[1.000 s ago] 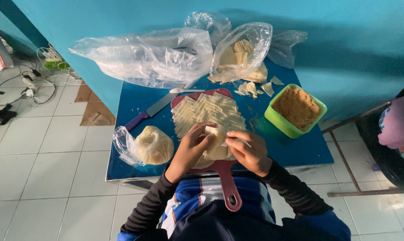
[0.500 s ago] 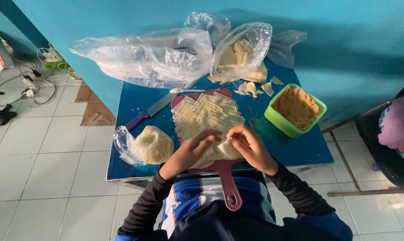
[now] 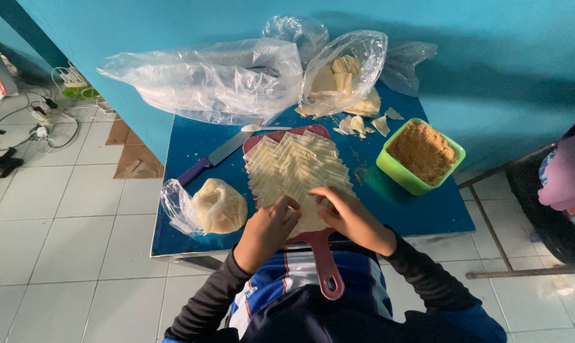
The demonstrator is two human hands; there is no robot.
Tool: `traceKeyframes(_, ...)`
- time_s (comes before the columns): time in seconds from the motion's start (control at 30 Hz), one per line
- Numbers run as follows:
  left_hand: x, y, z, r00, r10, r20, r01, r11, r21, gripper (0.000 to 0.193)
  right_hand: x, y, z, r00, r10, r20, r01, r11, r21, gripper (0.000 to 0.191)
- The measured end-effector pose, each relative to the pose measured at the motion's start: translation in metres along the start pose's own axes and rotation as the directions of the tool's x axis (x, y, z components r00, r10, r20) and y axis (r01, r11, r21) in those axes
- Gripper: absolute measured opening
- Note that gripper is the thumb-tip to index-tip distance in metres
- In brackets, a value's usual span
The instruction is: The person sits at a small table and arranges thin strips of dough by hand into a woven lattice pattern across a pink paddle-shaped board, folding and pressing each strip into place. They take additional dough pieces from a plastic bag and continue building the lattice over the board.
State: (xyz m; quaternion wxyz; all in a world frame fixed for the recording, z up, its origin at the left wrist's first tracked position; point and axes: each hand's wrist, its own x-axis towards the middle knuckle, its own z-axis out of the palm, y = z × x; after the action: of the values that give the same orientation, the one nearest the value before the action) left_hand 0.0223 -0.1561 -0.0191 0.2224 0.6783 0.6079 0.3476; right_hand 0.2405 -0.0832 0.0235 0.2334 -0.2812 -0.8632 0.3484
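Observation:
A red cutting board [image 3: 325, 267] with a long handle lies on the blue table [image 3: 421, 213], covered in overlapping pale dough sheets [image 3: 297, 165]. My left hand [image 3: 268, 228] and my right hand [image 3: 347, 213] rest on the near end of the sheets, fingers bent and pinching a sheet between them. What lies under the fingertips is hidden.
A green tub of brown crumbly filling [image 3: 421, 152] stands at the right. A dough ball in a plastic bag [image 3: 214, 206] sits left of the board, a purple-handled knife [image 3: 214, 159] behind it. Clear plastic bags [image 3: 217, 79], one holding dough sheets [image 3: 341, 76], lie at the back. Another person's sleeve [image 3: 567, 178] shows at far right.
Both hands have slid a little toward me along the sheets and drawn closer together. Nothing else on the table has moved.

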Motion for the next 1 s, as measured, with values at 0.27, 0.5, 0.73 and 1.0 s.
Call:
traceKeyframes(0.27,-0.002,0.013,-0.002,0.999,-0.010,-0.040,0.014,0.993,0.114,0.027,0.001,-0.006,-0.002,1.000,-0.025,0.012,0.026,0.998,-0.051,0.056)
traceKeyframes(0.5,0.001,0.012,0.004,0.999,-0.036,-0.029,0.041,0.984,0.171,0.026,0.002,-0.003,-0.001,1.000,0.000,0.017,0.001,0.997,-0.073,0.052)
traceKeyframes(0.73,0.001,0.010,0.008,0.998,-0.022,-0.057,0.034,0.974,0.222,0.025,0.001,-0.002,0.000,1.000,-0.016,0.014,0.017,0.994,-0.105,0.048)
traceKeyframes(1.0,-0.003,0.021,-0.007,0.996,0.061,-0.072,-0.050,0.987,0.150,0.031,0.001,0.000,-0.001,0.998,-0.055,0.013,0.056,0.994,-0.093,0.049)
